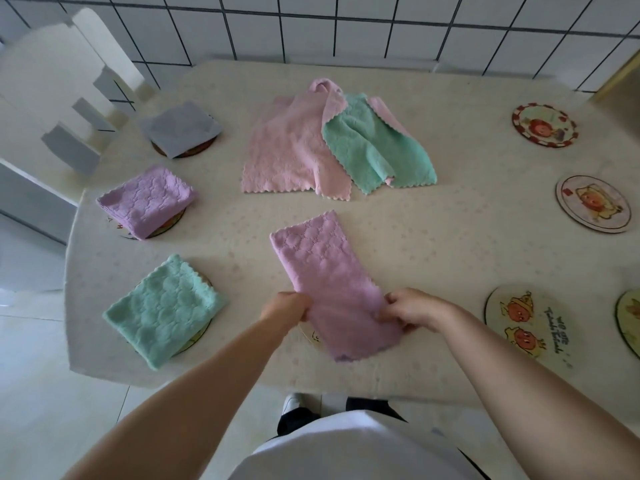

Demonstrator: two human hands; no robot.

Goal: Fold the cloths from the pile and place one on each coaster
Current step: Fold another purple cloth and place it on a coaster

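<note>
A purple cloth, folded into a long strip, lies on the table in front of me. My left hand grips its left edge and my right hand pinches its right edge near the close end. A coaster peeks out under that end. The pile of pink and green cloths sits at the table's middle back. On the left, folded cloths cover three coasters: grey, purple, green. Bare coasters lie on the right.
The table has a pale patterned cover. A white chair stands at the far left. A tiled wall rises behind the table. Another coaster is cut off at the right edge.
</note>
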